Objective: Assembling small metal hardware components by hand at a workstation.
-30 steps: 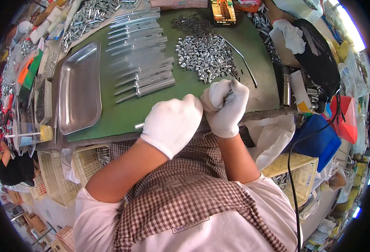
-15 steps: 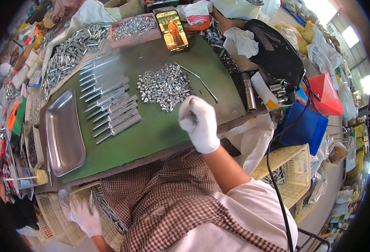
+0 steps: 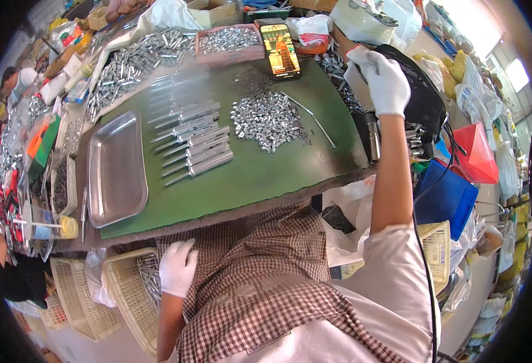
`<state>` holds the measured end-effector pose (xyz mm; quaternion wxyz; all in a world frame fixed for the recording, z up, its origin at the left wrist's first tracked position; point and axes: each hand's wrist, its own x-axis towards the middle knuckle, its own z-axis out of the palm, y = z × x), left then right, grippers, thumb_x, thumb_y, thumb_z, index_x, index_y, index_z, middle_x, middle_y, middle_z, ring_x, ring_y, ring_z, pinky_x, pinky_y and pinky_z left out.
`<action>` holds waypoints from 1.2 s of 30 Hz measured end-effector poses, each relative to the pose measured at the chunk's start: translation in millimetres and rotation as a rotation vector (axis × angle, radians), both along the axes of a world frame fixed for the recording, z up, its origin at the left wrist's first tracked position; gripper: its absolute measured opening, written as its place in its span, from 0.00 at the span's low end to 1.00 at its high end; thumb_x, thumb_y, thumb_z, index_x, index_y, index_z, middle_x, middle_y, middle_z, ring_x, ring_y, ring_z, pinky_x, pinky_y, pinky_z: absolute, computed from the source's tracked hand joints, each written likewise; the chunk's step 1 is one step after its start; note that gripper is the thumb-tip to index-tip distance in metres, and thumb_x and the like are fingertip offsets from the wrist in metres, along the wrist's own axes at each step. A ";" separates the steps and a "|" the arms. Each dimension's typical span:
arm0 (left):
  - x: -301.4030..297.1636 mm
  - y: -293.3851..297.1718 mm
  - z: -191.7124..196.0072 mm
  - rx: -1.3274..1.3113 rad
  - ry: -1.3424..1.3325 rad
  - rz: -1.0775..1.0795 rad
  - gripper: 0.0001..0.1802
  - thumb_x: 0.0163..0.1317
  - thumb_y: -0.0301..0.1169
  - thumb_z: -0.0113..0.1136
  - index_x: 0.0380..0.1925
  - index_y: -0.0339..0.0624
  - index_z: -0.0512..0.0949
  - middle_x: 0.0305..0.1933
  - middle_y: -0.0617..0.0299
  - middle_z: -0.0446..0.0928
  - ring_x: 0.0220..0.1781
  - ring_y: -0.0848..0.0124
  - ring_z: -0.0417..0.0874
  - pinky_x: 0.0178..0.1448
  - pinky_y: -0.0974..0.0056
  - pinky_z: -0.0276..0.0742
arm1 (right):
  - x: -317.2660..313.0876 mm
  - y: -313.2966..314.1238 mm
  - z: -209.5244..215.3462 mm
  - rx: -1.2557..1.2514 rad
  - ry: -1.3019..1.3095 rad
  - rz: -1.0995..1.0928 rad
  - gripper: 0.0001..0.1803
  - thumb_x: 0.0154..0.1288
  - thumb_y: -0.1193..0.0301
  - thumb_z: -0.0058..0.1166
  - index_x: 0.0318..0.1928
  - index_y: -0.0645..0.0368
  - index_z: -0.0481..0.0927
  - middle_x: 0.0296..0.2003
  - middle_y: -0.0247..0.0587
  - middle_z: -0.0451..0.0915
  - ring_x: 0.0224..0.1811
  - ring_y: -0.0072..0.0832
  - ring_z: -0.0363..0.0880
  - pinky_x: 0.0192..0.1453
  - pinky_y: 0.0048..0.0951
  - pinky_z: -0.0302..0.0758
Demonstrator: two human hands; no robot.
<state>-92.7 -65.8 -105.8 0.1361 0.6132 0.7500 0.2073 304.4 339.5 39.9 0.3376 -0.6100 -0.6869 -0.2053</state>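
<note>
Head view, looking down over a green work mat (image 3: 260, 175); edges bow with the fisheye.

Right hand (image 3: 382, 77), white-gloved, arm stretched out past the far right corner of the mat. Fingers curled around something small against a black mesh bag (image 3: 426, 103); the object itself is hidden inside the glove, so what it pinches cannot be told. A reddish bit shows at the glove's upper edge, too small to identify.

Left hand (image 3: 177, 267), also white-gloved, down below the table edge at the person's left side. Fingers loosely bent, resting on the rim of a cream plastic basket (image 3: 127, 296) holding short metal tubes (image 3: 151, 278); whether it grips any tube is not visible.

On the mat: a heap of small silver metal pieces (image 3: 269, 120) at centre, a row of long metal rods (image 3: 190, 142) just left of it, an empty steel tray (image 3: 116, 170) further left. A phone (image 3: 280, 49) with a lit screen lies at the far edge, beside a pink tray of metal parts (image 3: 228, 42).

Checked apron (image 3: 260, 284) covers the lap. Surroundings at the rim are cluttered and blurred.
</note>
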 end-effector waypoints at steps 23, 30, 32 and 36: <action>15.2 -30.4 50.4 0.161 0.216 0.133 0.13 0.58 0.21 0.58 0.42 0.42 0.84 0.46 0.50 0.77 0.48 0.50 0.82 0.51 0.51 0.79 | -25.8 -202.7 -34.2 -0.290 0.268 0.316 0.12 0.58 0.72 0.60 0.43 0.53 0.89 0.38 0.45 0.85 0.39 0.45 0.85 0.46 0.39 0.81; 34.7 51.4 92.0 0.447 0.153 -0.207 0.15 0.55 0.19 0.65 0.44 0.41 0.86 0.41 0.54 0.79 0.40 0.55 0.83 0.44 0.55 0.80 | -28.1 -73.3 24.2 0.299 0.292 0.048 0.15 0.64 0.66 0.62 0.52 0.52 0.84 0.45 0.43 0.84 0.44 0.41 0.85 0.49 0.38 0.81; 40.4 75.2 100.2 0.457 0.141 -0.340 0.17 0.53 0.19 0.66 0.44 0.41 0.86 0.42 0.53 0.81 0.41 0.54 0.84 0.45 0.56 0.81 | -7.6 -25.3 17.1 0.142 0.158 -0.061 0.14 0.65 0.65 0.61 0.50 0.51 0.85 0.46 0.44 0.84 0.46 0.44 0.85 0.51 0.41 0.81; 45.5 125.4 116.7 0.449 0.120 -0.424 0.15 0.54 0.20 0.65 0.44 0.42 0.86 0.43 0.54 0.80 0.42 0.54 0.84 0.46 0.54 0.81 | 9.2 8.1 -8.7 0.084 -0.041 0.057 0.11 0.64 0.65 0.62 0.44 0.53 0.87 0.42 0.45 0.85 0.44 0.49 0.85 0.48 0.46 0.81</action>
